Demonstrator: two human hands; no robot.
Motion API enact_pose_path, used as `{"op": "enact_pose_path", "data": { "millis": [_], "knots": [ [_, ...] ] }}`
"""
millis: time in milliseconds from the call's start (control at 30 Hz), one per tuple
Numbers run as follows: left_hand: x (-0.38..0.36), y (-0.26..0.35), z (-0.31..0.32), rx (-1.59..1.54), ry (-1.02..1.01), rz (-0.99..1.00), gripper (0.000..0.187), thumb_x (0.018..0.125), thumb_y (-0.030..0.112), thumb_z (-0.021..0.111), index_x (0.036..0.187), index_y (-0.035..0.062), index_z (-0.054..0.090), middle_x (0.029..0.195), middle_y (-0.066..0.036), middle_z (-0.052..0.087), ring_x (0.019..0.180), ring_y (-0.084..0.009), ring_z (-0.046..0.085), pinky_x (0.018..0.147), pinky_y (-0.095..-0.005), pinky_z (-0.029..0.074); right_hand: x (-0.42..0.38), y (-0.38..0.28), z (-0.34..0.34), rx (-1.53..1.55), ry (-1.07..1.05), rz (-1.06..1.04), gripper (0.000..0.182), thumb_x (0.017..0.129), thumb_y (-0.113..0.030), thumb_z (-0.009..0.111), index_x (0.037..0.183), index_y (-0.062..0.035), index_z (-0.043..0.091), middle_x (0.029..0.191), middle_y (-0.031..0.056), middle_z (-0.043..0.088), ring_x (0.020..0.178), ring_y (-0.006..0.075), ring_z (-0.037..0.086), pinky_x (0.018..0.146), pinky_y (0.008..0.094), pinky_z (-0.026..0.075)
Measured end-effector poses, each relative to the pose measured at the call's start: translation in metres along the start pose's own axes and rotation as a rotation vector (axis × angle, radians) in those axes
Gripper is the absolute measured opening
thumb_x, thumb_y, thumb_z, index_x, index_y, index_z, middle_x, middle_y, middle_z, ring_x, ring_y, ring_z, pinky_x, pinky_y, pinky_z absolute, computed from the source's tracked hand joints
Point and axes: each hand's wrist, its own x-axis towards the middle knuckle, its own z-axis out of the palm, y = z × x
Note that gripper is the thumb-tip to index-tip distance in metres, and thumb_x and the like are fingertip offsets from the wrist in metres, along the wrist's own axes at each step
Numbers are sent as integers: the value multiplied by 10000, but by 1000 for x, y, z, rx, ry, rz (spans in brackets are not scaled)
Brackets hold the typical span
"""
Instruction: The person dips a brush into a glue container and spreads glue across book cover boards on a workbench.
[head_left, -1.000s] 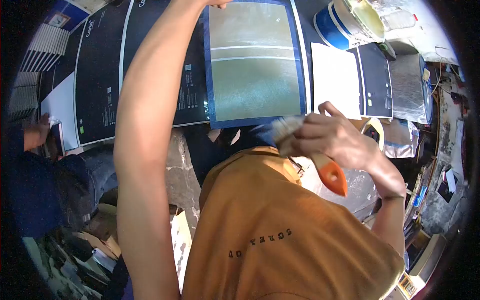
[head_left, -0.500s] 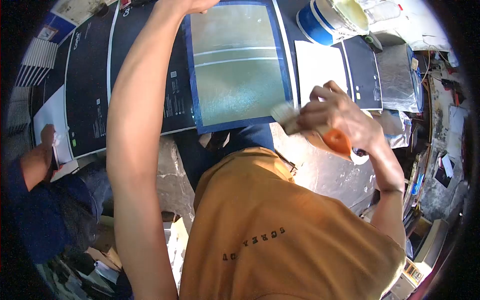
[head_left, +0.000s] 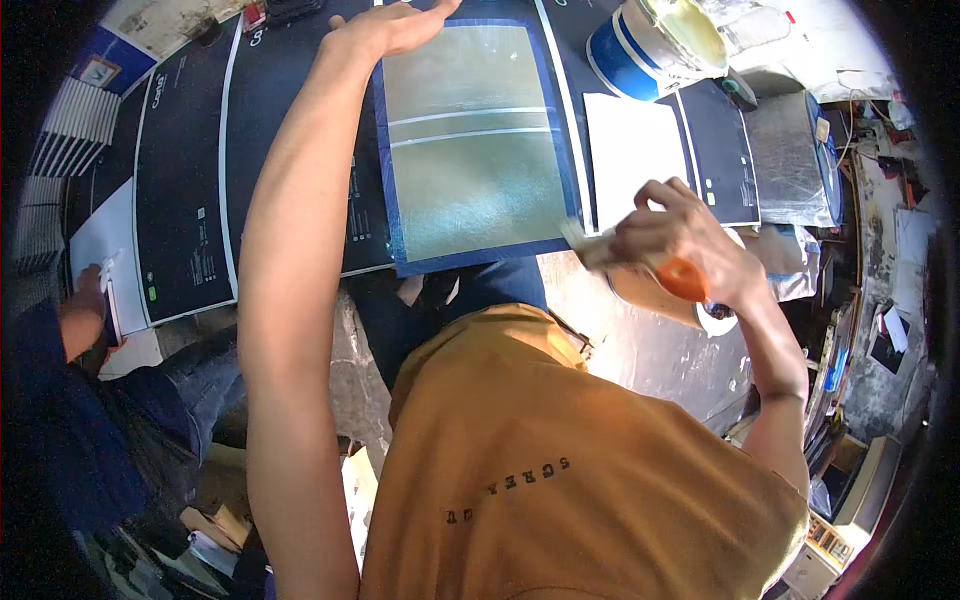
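In my right hand (head_left: 672, 235) is a flat brush (head_left: 590, 247) with pale bristles and an orange handle (head_left: 682, 280), slightly smeared by motion. Its bristles point left, close to the lower right corner of a blue-edged screen (head_left: 475, 190). The screen has a translucent olive mesh with two pale lines across it, and a wet, shiny patch covers its lower part. My left hand (head_left: 395, 28) is at the screen's upper left corner, fingers stretched out to the right and thumb apart.
Dark printed panels (head_left: 180, 190) cover the table under the screen. White paper (head_left: 635, 150) lies right of it, below a blue and white bucket (head_left: 640, 55). A brown roll (head_left: 655, 295) is under my right hand. At the left, another person's hand (head_left: 88, 285) touches a white sheet (head_left: 105, 235).
The brush and my right hand have shifted slightly right and down, away from the screen's corner. More of my left hand shows now. The view has tilted slightly.
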Motion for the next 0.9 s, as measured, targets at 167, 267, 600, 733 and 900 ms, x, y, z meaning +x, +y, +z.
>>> {"op": "enact_pose_path", "data": {
  "millis": [167, 267, 600, 733, 900],
  "knots": [
    [-23, -7, -8, 25, -69, 73, 841, 905, 756, 325, 1258, 65, 649, 1449, -195, 473, 1406, -369, 374, 1136, -667, 121, -39, -20, -25, 177, 324, 282, 245, 847, -240, 690, 1013, -67, 739, 884, 60, 692, 807, 201, 604, 767, 345, 448],
    [-77, -34, 12, -228, 339, 280, 569, 947, 595, 477, 1187, 111, 658, 1304, -128, 545, 1295, -307, 477, 1070, -588, 283, -40, -11, -22, 218, 731, 538, 211, 843, -153, 743, 1010, -25, 733, 877, 67, 717, 817, 149, 652, 750, 309, 504],
    [-231, -12, 16, -75, 76, 361, 433, 721, 379, 750, 1020, 108, 594, 1046, -68, 577, 1012, -268, 544, 822, -415, 326, 185, 19, 40, 528, 1044, 564, 263, 800, -259, 723, 735, -14, 653, 657, 115, 673, 617, 191, 669, 637, 345, 537],
    [-232, -4, 12, -27, 27, 308, 449, 710, 385, 754, 1027, 107, 602, 1038, -65, 580, 1010, -269, 544, 831, -432, 327, 216, 13, 63, 405, 1008, 602, 323, 824, -306, 715, 728, -1, 666, 647, 140, 668, 607, 245, 676, 617, 373, 537],
    [-230, -2, 9, -47, 61, 303, 398, 693, 319, 736, 961, 42, 638, 1002, -68, 588, 951, -258, 545, 831, -451, 323, 138, 83, 57, 177, 1047, 584, 376, 830, -335, 704, 706, 16, 648, 628, 158, 661, 612, 288, 695, 582, 375, 530]
  ]
}}
